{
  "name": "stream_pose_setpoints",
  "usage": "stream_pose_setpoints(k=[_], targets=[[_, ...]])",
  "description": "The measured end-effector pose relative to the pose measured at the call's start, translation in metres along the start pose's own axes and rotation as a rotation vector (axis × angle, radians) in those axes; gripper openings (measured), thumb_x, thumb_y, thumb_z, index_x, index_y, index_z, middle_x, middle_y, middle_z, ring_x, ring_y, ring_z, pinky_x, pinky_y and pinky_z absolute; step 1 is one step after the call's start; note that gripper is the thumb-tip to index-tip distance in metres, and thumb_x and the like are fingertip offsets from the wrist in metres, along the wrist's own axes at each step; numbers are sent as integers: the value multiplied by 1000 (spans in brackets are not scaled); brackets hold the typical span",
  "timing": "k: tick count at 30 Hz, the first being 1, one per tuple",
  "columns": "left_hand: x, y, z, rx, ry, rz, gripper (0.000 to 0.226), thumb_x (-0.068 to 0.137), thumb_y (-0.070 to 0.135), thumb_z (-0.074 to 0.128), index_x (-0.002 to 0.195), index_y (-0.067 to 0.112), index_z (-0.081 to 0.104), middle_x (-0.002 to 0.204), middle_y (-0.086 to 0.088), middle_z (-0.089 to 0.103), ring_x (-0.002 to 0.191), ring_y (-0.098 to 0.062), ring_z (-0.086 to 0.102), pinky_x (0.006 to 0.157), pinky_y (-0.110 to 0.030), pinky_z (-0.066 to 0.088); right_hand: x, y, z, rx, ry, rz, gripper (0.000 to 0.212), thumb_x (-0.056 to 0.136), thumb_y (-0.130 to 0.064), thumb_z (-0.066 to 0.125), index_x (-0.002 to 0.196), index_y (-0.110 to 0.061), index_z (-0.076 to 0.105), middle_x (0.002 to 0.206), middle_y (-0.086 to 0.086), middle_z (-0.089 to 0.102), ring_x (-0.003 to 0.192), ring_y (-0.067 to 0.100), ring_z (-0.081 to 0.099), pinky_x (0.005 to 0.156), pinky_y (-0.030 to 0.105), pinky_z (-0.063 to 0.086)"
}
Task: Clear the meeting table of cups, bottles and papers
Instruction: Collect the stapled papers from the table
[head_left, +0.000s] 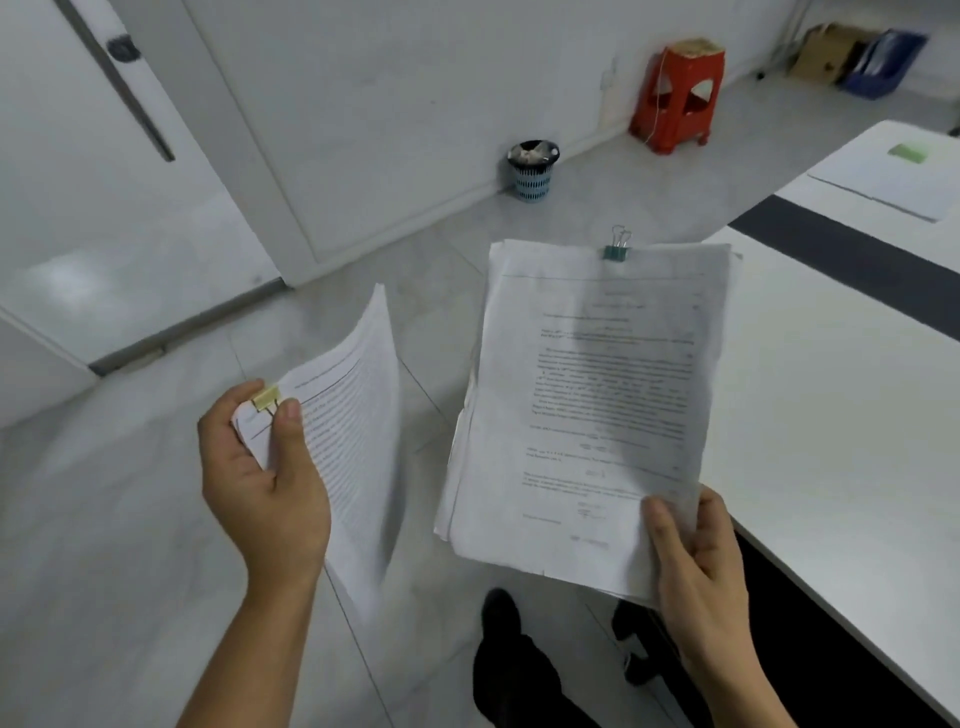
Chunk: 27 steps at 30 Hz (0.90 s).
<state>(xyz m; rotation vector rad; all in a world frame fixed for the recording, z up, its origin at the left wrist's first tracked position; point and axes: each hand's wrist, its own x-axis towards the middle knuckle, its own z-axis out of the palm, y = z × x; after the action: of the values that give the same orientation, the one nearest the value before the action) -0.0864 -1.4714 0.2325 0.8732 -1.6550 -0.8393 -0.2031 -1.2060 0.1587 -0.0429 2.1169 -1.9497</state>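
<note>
**Two clipped bundles held clear of the table**

The right hand (696, 566) grips the lower right corner of a thick paper stack (592, 405), thumb curled over the top sheet and fingers tucked behind it. A green binder clip (616, 252) bites the stack's top edge. The stack is held up in the air just beside the long edge of the white table (831, 415), its right margin overlapping that edge from this angle.

The left hand (265, 483) pinches a thinner bundle (358, 415) at its clipped corner, thumb and forefinger closed around a yellow binder clip (266, 399). Its loose pages bow and hang over the floor, well apart from the table.

Towards the table's far end lies a flat sheet (883, 182) with a green note (908, 152) near its far edge. By the wall stand a blue wastebasket (531, 171) and a red stool (675, 93).
</note>
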Motion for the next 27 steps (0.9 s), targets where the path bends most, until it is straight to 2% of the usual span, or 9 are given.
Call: stream_pose_setpoints(k=[2, 4, 6, 8, 10, 14, 17, 23, 27], targets=[[49, -12, 35, 10, -18, 29, 28, 97, 19, 61, 122, 9, 55, 117, -11, 61, 106, -19, 63, 85, -14, 53, 49, -5, 37, 21, 15, 2, 9, 99, -27, 58, 106, -32, 58, 104, 0, 71, 94, 15, 70, 76, 32, 55], [94, -12, 64, 31, -34, 76, 30, 97, 18, 60, 123, 4, 55, 117, -9, 63, 105, -11, 63, 85, -12, 53, 94, -21, 72, 48, 1, 11, 9, 100, -27, 57, 104, -35, 57, 103, -4, 72, 96, 16, 70, 80, 39, 57], [141, -9, 91, 11, -22, 157, 22, 97, 15, 60, 119, 14, 55, 109, 8, 61, 101, 2, 62, 82, -9, 52, 141, -47, 106, 48, -16, -4, 9, 100, -27, 56, 102, -35, 56, 100, -10, 72, 93, 14, 70, 78, 37, 58], [185, -10, 115, -10, -41, 199, 21, 97, 13, 60, 117, 16, 53, 106, 10, 59, 100, 9, 60, 82, -9, 51, 182, -70, 135, 33, -39, -23, 8, 101, -28, 55, 102, -35, 55, 98, -15, 72, 91, 11, 70, 78, 36, 58], [221, -15, 139, -16, -51, 210, 21, 98, 13, 60, 117, 14, 55, 108, 11, 59, 102, 10, 59, 85, -9, 50, 218, -89, 159, 8, -71, -42, 8, 101, -29, 55, 104, -36, 55, 100, -16, 71, 92, 9, 70, 81, 42, 59], [288, -44, 210, -86, -80, 198, 23, 97, 14, 60, 113, 28, 52, 106, 36, 57, 103, 8, 59, 85, -9, 49, 291, -101, 203, -34, -35, -64, 9, 100, -31, 55, 102, -40, 56, 102, -15, 70, 94, 13, 71, 82, 50, 60], [340, -75, 277, -125, -126, 191, 24, 98, 15, 60, 112, 32, 52, 109, 27, 57, 102, 7, 60, 84, -10, 51, 352, -101, 233, -40, 58, -47, 12, 100, -30, 56, 100, -41, 56, 101, -14, 70, 94, 14, 70, 84, 54, 58], [448, -94, 431, -251, -292, 245, 33, 98, 10, 59, 114, 37, 49, 108, 38, 58, 104, 4, 60, 88, -13, 49, 460, -128, 270, 14, 317, 23, 10, 98, -32, 59, 104, -40, 59, 100, -14, 71, 94, 12, 70, 90, 50, 57], [491, -77, 548, -315, -447, 316, 21, 98, 11, 59, 115, 23, 54, 108, 29, 59, 103, 4, 59, 90, -15, 49, 515, -144, 265, 57, 544, 51, 6, 98, -33, 59, 103, -36, 58, 96, -14, 71, 94, 15, 69, 84, 43, 56]])
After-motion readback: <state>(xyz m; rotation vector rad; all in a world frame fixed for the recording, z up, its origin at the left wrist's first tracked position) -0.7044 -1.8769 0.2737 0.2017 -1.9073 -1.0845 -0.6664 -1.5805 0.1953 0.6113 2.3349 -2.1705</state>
